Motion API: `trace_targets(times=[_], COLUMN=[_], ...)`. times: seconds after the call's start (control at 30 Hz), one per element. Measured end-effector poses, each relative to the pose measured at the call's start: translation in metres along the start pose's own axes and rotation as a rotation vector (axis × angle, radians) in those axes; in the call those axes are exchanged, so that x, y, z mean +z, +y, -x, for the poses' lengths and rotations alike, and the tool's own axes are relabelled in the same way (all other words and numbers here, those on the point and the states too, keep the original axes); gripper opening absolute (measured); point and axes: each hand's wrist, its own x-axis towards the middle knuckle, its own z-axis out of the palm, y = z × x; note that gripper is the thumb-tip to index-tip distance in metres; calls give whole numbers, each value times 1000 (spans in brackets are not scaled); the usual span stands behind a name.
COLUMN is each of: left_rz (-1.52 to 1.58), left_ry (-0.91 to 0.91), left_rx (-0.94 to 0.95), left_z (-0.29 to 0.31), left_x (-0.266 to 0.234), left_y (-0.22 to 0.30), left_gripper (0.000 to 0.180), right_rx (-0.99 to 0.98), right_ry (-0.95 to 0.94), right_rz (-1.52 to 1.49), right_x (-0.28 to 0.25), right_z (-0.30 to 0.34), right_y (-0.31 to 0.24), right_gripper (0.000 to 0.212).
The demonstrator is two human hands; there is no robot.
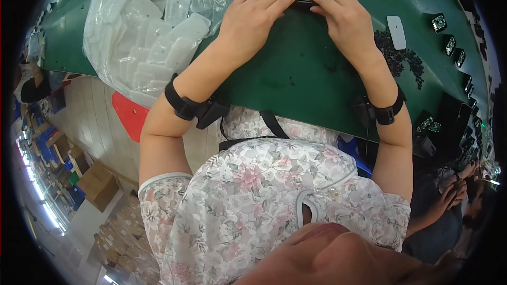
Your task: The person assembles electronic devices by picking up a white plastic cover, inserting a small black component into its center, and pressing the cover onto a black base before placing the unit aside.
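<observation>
My left hand (257,17) and my right hand (344,15) meet at the far part of the green table, fingertips almost touching. Between them lies a small dark case (304,1) with a lighter top edge, mostly covered by my fingers. The left fingers reach long over its left side, and the left thumb is hidden. On the other side, my right thumb and fingers close around the case. Beside the left hand, a clear plastic bag (113,63) holds many white plastic covers (153,47). A loose white cover (396,32) lies right of the right hand.
A pile of small black parts (404,63) sits near my right wrist. Black housings with circuit boards (438,22) line the table's right side. Another person's hands (455,195) are at the lower right. A red stool (129,116) and cardboard boxes (99,184) stand left.
</observation>
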Motion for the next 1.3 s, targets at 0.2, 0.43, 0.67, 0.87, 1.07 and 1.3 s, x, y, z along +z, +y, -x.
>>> trace_targets(times=[0.2,0.43,0.67,0.87,1.07,1.3], left_rz=[139,1153,1438,1261,890,661], left_ry=[103,10,93,84,102,38], left_rx=[-158,-693,-715,-622,-510,-422], left_z=[-24,-30,-36,-39,-26,-12], left_x=[15,-3,4,13,-5,-13], left_y=[1,25,42,46,47,45], left_gripper=[44,37,37,42,29,20], right_rx=[466,455,436,492,559,662], right_ry=[-221,-123,189,238,156,-1], right_rz=[-720,-786,-908,-936,-574,-517], right_x=[-21,-36,-29,-51,-73,-52], right_z=[-26,-10,-3,-10,-24,-1], right_y=[30,9,-7,31,162,243], right_gripper=[41,46,44,38,26,24])
